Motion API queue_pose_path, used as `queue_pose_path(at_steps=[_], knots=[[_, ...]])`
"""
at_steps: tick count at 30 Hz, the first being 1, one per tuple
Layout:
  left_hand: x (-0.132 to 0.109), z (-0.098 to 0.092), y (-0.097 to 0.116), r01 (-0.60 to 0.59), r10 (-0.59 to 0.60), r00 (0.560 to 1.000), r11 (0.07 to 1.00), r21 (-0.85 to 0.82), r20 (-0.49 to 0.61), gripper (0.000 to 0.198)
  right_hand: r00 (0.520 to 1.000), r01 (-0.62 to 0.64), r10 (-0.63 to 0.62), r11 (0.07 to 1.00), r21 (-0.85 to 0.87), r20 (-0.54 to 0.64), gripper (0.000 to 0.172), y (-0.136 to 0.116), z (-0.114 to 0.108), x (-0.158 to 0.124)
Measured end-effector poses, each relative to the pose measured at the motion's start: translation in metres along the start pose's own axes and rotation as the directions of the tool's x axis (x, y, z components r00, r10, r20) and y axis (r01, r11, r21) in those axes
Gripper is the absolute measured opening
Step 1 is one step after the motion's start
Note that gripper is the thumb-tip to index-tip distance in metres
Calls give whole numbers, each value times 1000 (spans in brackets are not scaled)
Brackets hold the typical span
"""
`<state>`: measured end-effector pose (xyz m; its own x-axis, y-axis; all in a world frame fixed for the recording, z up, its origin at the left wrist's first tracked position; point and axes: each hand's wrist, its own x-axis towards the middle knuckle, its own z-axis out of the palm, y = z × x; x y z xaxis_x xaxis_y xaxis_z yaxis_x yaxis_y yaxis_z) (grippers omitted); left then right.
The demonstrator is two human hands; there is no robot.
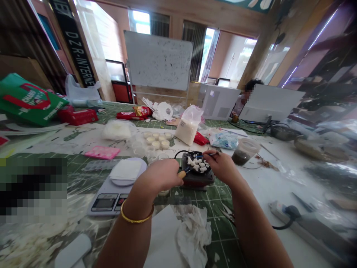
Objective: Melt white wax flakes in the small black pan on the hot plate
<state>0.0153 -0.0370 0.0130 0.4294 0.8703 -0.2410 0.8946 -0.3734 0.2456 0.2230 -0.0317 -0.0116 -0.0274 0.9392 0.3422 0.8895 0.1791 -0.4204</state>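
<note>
My left hand [163, 173] is closed around the wooden handle [182, 174] of a small black pan [206, 171]. The pan rests on a small dark electric hot plate [196, 181] and holds white chunks [192, 161]. From the right, my right hand [221, 165] pinches a thin, dark stick-like tool [209, 154] above the pan; its exact kind is too small to make out. A kitchen scale [104, 203] with a folded white sheet [126, 170] on it stands left of my left hand. Right of my right hand is a plastic cup of dark material [242, 156].
Small cups with pale filling [156, 143] and a bag of white granules [185, 130] stand behind the pan. Crumpled tissue [195, 230] and scissors [228, 214] lie in front. A power strip [304, 223] with a cord is at right. A person [241, 102] sits behind a monitor.
</note>
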Motion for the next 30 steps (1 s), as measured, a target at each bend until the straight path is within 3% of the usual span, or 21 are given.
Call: queue_pose_path(at_steps=[5, 9, 14, 18, 23, 27, 30], knots=[[-1, -1, 0, 9, -9, 1000, 1000, -10, 10, 30, 997, -30, 31, 999, 11, -72, 28, 5, 1, 3], [-2, -3, 0, 10, -10, 1000, 1000, -16, 24, 30, 999, -31, 30, 999, 27, 27, 28, 7, -7, 1], [-1, -2, 1, 11, -11, 1000, 1000, 0, 21, 28, 994, -99, 92, 989, -114, -65, 33, 7, -25, -8], [-1, -1, 1, 14, -13, 1000, 1000, -10, 18, 31, 996, -62, 71, 987, -147, 54, 35, 3, -25, -9], [-2, -2, 1, 17, -17, 1000, 1000, -1, 18, 31, 996, -89, 87, 979, -184, -19, 35, 1, -25, -10], [-1, -1, 1, 14, -14, 1000, 1000, 6, 5, 29, 997, -44, 50, 995, -94, 65, 34, -3, -28, -14], [0, 0, 0, 5, -5, 1000, 1000, 11, 6, 29, 999, -18, 18, 1000, 7, 50, 34, -7, -30, -20]])
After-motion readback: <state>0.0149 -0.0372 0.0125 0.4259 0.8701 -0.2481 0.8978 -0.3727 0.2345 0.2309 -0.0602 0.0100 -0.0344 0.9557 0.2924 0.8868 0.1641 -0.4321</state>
